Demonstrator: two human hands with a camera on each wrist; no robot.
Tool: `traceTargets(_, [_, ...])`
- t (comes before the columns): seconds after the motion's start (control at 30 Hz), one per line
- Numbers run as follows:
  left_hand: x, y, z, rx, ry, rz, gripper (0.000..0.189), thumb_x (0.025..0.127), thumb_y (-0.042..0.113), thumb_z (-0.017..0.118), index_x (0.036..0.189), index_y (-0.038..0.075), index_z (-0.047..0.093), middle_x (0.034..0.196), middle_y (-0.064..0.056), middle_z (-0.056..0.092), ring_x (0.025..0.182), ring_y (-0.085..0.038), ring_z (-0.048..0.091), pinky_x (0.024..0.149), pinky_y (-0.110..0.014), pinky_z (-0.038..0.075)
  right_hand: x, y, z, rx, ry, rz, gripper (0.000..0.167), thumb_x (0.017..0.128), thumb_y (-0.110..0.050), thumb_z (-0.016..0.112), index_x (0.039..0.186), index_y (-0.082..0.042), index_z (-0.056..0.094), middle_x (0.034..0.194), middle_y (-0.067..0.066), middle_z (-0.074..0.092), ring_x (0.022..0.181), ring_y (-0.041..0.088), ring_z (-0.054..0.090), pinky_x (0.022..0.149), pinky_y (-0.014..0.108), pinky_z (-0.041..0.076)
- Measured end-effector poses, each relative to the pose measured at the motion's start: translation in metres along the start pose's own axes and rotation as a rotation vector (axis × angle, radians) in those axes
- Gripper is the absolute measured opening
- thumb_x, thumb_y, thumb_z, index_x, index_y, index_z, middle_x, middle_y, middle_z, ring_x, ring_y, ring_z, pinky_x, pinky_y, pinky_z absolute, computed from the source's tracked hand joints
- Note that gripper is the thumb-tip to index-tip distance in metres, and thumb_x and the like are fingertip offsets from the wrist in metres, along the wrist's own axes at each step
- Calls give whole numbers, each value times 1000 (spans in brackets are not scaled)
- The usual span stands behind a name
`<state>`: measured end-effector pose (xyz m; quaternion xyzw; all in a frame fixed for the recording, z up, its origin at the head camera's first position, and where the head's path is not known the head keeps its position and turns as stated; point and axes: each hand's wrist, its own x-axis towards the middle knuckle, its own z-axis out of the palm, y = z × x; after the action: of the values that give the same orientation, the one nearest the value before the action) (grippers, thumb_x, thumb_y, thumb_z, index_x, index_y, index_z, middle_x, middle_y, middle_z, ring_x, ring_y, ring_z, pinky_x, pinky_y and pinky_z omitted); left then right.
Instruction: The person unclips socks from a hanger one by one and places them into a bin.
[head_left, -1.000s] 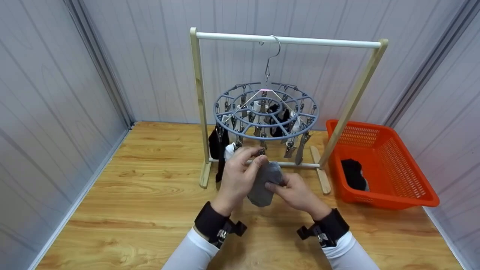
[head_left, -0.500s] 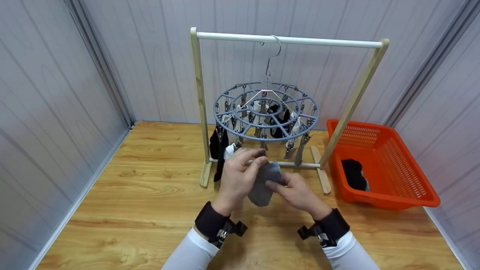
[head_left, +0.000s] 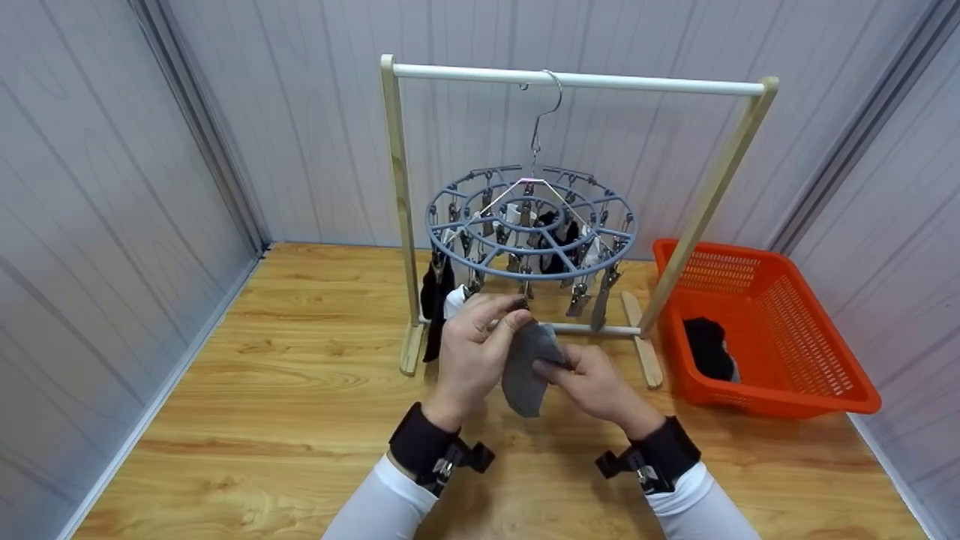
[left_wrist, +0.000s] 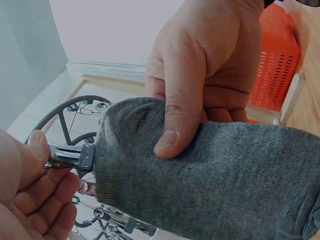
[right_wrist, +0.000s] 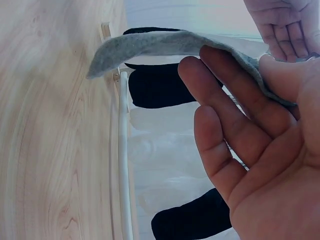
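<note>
A grey sock (head_left: 527,371) hangs below the front of the round clip hanger (head_left: 491,268). My right hand (head_left: 600,381) pinches it between thumb and fingers near its upper end. With thumb and fingers my left hand (head_left: 478,349) squeezes a metal clip (left_wrist: 75,156). In the left wrist view that clip's end meets the sock's cuff edge; whether it bites the fabric I cannot tell. From the right wrist view, the sock (head_left: 527,371) runs out past the spread fingers (right_wrist: 220,130), its toe end pointing left.
A wooden rack with a white bar (head_left: 577,79) carries the hanger by its hook. Black socks (right_wrist: 162,86) and white socks (right_wrist: 160,145) hang from other clips. At right stands an orange basket (head_left: 780,401) with a dark sock (head_left: 709,349) inside.
The sock's lower end has turned and looks narrower, swinging slightly to the right. The hanger's front and the left-hand socks have shifted slightly left. Both hands keep their grips.
</note>
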<state>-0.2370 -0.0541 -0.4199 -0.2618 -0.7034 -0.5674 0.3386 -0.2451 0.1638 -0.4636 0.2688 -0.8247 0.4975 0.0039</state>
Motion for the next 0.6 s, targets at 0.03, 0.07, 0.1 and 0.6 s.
traceTargets(0.03, [0, 0, 0, -5, 3, 0, 17, 99, 5, 82, 114, -1, 85, 106, -3, 83, 99, -19, 74, 83, -33, 61, 0, 0, 0, -5, -1, 2, 14, 106, -18, 78, 101, -7, 84, 90, 1, 81, 80, 12, 72, 73, 25, 57])
traceTargets(0.07, [0, 0, 0, -8, 5, 1, 17, 99, 6, 82, 115, 0, 85, 106, -3, 83, 99, -20, 74, 84, -33, 61, 0, 0, -1, -8, -2, 3, 14, 106, -18, 78, 99, -7, 84, 88, 0, 81, 79, 14, 72, 73, 25, 57])
traceTargets(0.1, [0, -1, 0, -8, 8, 1, 17, 99, 6, 82, 114, 0, 85, 106, -3, 83, 99, -20, 75, 84, -33, 61, 0, 0, -2, -12, -3, 5, 15, 106, -18, 78, 99, -8, 84, 87, 0, 81, 78, 14, 71, 72, 25, 56])
traceTargets(0.6, [0, -1, 0, 12, 22, 10, 23, 102, 12, 81, 119, -2, 83, 106, -5, 83, 100, -21, 75, 87, -35, 62, -2, -6, -23, -76, -39, 2, 18, 109, -16, 74, 118, -6, 85, 110, 6, 83, 97, 17, 75, 83, 30, 60])
